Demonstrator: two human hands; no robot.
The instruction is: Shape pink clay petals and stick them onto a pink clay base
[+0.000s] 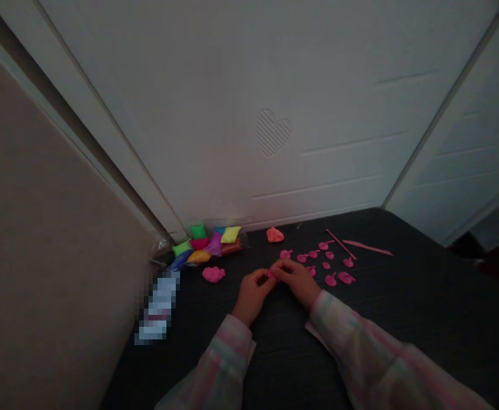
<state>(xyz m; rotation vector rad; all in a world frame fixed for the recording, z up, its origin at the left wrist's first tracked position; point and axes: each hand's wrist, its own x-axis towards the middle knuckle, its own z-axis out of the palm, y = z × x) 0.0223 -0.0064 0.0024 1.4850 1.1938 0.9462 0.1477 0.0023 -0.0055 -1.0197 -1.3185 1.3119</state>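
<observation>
Between my fingertips is a small piece of pink modelling clay point(271, 274). My left hand point(251, 293) pinches it from the left, and my right hand point(299, 279) closes on it from the right, covering most of it. Just beyond and to the right of my right hand lie several small flattened pink clay pieces point(330, 279), some with a thin stem-like end. A larger pink clay lump point(213, 274) rests on the dark table to the left of my hands. Farther back sits an orange clay lump point(275, 234).
A clear bag of coloured clay packets point(206, 246) lies at the back left against the white panel point(338, 114). A thin pink stick point(341, 245) and a flat pink tool point(367, 247) lie at the back right. A blurred pale item point(159, 307) is at the dark table's point(283, 364) left edge.
</observation>
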